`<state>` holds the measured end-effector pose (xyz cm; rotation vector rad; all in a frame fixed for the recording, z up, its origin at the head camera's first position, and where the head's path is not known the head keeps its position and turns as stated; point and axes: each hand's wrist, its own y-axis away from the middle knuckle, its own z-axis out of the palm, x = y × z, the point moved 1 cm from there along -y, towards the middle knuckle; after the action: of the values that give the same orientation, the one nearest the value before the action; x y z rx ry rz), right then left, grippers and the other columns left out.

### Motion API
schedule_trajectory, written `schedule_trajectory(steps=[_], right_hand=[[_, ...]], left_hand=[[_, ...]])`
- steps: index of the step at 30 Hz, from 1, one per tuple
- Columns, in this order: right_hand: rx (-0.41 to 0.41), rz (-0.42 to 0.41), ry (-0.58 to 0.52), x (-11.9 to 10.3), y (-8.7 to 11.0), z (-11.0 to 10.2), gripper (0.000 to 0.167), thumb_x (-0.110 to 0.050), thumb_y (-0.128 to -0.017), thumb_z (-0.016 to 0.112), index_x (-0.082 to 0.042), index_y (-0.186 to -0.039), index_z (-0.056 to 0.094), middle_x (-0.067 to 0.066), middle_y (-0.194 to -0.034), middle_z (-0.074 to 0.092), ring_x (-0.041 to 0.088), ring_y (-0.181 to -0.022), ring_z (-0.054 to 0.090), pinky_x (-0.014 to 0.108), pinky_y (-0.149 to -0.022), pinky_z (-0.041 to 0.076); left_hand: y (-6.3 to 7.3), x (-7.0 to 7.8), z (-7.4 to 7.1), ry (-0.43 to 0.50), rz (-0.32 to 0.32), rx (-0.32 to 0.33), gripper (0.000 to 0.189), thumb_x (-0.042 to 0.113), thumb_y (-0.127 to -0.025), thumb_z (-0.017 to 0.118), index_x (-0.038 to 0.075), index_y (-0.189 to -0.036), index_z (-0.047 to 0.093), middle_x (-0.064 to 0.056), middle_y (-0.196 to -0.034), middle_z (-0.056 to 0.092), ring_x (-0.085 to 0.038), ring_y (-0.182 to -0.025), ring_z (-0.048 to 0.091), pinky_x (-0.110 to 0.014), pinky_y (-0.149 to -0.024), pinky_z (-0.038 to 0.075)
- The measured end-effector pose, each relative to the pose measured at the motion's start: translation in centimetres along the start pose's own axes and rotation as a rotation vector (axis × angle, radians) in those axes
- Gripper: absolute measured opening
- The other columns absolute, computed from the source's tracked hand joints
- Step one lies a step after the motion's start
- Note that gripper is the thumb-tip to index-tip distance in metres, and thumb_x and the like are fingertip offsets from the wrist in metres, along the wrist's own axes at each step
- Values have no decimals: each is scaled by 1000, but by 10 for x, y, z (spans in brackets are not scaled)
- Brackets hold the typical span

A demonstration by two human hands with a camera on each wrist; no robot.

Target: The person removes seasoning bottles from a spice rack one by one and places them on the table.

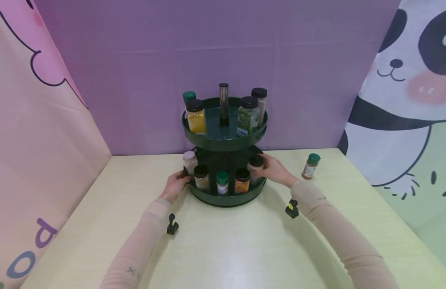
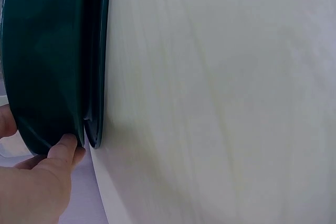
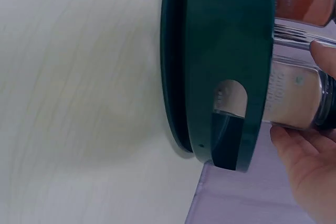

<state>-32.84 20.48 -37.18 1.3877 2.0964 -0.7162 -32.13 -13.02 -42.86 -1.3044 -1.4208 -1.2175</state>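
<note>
A dark green two-tier turntable rack [image 1: 224, 143] stands on the table with spice jars on both tiers. My left hand [image 1: 176, 185] grips the rim of its lower tray [image 2: 44, 61] on the left side, fingers on the outer wall and thumb over the top edge. On the right side, my right hand [image 1: 275, 169] holds a black-lidded jar of pale spice [image 3: 294, 93], thumb on one side and fingers on the other. That jar stands inside the lower tray. An orange spice jar [image 1: 242, 181] is beside it. Near my left hand is a jar with a pale lid [image 1: 190, 161].
A green-capped jar [image 1: 311, 166] stands alone on the table [image 1: 223, 249], right of the rack. Between the side jars sit a small green-capped jar [image 1: 222, 183] and a black-lidded jar [image 1: 201, 178]. The upper tier carries several jars around a metal post [image 1: 224, 102]. A purple cloth [image 1: 154, 80] hangs behind.
</note>
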Motion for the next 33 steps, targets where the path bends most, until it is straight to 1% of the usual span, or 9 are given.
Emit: schedule_trajectory(steps=[3, 5, 10, 13, 22, 29, 30, 31, 33], right_hand=[[15, 9, -23, 2, -1, 3, 61, -19, -77, 72, 1, -128, 45, 19, -115, 59, 25, -89, 57, 34, -74, 49], [26, 14, -36, 4, -2, 6, 60, -19, -78, 71, 2, -128, 45, 21, -117, 57, 29, -97, 58, 39, -80, 49], [47, 40, -65, 8, -4, 11, 57, -19, -79, 70, 2, -125, 44, 22, -119, 56, 33, -105, 55, 46, -87, 47], [53, 53, -87, 10, -4, 14, 58, -18, -79, 69, 2, -126, 42, 23, -121, 54, 35, -109, 53, 48, -91, 45], [54, 93, -65, 13, -6, 19, 62, -21, -79, 70, -1, -129, 39, 23, -125, 52, 35, -113, 51, 48, -92, 45], [68, 90, -50, 13, -6, 19, 59, -22, -78, 70, 0, -126, 42, 22, -122, 55, 35, -110, 54, 48, -90, 46], [71, 91, -44, 13, -6, 19, 59, -22, -78, 70, 0, -125, 43, 22, -121, 55, 34, -109, 54, 47, -90, 46], [75, 90, -37, 13, -6, 19, 58, -23, -78, 70, -1, -125, 43, 22, -120, 55, 34, -109, 54, 47, -89, 46], [83, 95, -32, 13, -6, 20, 58, -23, -77, 71, -1, -125, 44, 21, -119, 56, 34, -108, 55, 47, -89, 47]], left_hand=[[0, 0, 0, 5, 3, -1, 50, 5, -91, 45, -6, -138, 33, -24, -140, 38, -32, -128, 39, -40, -106, 34], [0, 0, 0, 6, 3, -3, 50, 5, -91, 45, -5, -138, 32, -24, -140, 37, -32, -128, 39, -40, -107, 34], [1, 1, -1, 4, 5, -6, 50, 5, -92, 44, -6, -139, 31, -24, -141, 36, -32, -129, 38, -40, -107, 33], [1, 1, -1, -3, 11, -2, 50, 5, -91, 44, -6, -138, 32, -24, -141, 37, -32, -128, 38, -40, -107, 34], [-1, -1, 2, 51, 18, 14, 48, 1, -89, 44, -10, -136, 34, -26, -137, 40, -32, -123, 42, -39, -105, 36], [-1, -1, 2, 37, 25, 21, 48, 2, -89, 44, -9, -135, 35, -27, -136, 42, -30, -120, 44, -39, -104, 37], [-2, -3, 1, 39, 34, 18, 48, 3, -89, 46, -9, -135, 36, -27, -136, 42, -30, -120, 45, -39, -104, 37], [-10, -13, -1, 57, 65, 10, 48, 5, -89, 49, -8, -134, 39, -24, -133, 46, -27, -117, 49, -36, -101, 41], [-17, -20, -2, 71, 79, 1, 49, 8, -88, 52, -6, -134, 40, -22, -133, 47, -26, -117, 50, -36, -101, 42]])
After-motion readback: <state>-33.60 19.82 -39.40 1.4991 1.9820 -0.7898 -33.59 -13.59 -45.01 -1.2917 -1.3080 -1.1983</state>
